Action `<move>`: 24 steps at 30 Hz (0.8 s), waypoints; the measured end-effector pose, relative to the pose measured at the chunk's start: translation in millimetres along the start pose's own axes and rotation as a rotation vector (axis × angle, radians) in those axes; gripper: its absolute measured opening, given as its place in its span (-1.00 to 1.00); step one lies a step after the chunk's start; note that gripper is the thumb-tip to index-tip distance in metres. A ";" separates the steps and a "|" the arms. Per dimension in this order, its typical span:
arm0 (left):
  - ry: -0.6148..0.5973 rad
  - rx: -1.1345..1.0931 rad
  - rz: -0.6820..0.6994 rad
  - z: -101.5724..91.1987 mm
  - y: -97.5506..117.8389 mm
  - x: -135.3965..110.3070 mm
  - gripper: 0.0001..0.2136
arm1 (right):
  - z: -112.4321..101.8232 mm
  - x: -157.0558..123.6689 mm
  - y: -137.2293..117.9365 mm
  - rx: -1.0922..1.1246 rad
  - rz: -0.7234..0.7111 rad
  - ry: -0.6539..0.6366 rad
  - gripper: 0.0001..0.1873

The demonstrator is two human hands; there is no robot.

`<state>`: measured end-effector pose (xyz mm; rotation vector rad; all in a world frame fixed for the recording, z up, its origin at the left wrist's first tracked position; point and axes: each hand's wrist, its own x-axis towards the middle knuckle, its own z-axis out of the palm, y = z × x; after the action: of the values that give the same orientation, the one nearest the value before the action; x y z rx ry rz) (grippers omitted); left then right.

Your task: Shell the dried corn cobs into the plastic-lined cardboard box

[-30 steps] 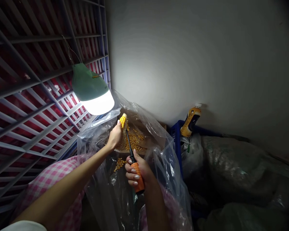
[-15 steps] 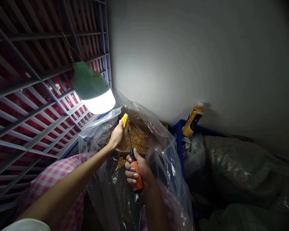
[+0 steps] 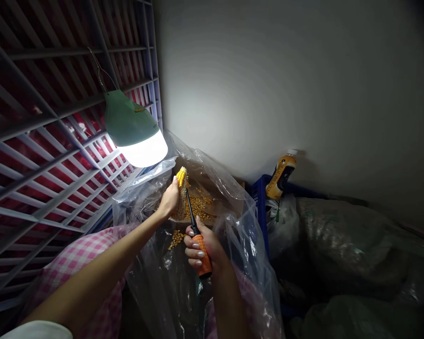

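Note:
My left hand (image 3: 170, 197) is closed around a partly stripped corn cob (image 3: 181, 177), held upright. Yellow kernels remain on its upper left, while its right side is bare. In my right hand (image 3: 205, 245) is a screwdriver (image 3: 202, 252) with an orange handle and a dark shaft. Its tip meets the bare side of the cob or lies just beside it; I cannot tell which. Loose corn kernels (image 3: 199, 207) lie below in a box lined with a clear plastic bag (image 3: 245, 235). A smaller heap of kernels (image 3: 176, 239) rests on the plastic nearer me.
A lit green lamp (image 3: 132, 120) hangs by a wire from a lilac plastic crate (image 3: 60, 115) at left. On the right, a bottle (image 3: 281, 175) leans by a blue crate (image 3: 263, 188) near large filled sacks (image 3: 353, 245). A pale wall (image 3: 286, 84) rises behind.
The kernels to the right of the cob's top edge are fewer, leaving more bare cob there. The screwdriver's handle has tilted slightly to the right. Both hands keep their grip.

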<state>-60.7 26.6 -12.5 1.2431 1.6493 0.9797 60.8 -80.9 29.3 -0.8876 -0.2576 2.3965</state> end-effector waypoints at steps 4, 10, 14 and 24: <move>-0.016 -0.003 -0.008 -0.7 3.0 -2.4 -0.34 | -2.9 7.6 11.5 -0.283 -0.105 0.268 -0.53; -0.045 -0.004 -0.004 1.1 0.2 -3.9 -0.33 | -4.4 16.8 23.6 -0.703 -0.206 0.648 -0.56; -0.042 -0.018 -0.029 0.9 -1.5 -0.8 -0.33 | -1.6 6.8 9.2 -0.278 -0.084 0.285 -0.51; -0.075 -0.046 -0.060 1.3 0.8 -5.0 -0.33 | -4.0 13.3 18.7 -0.553 -0.158 0.556 -0.54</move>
<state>-58.4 22.0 -11.4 1.1789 1.5883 0.9180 46.8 -88.7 12.3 -1.6638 -0.7524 1.8550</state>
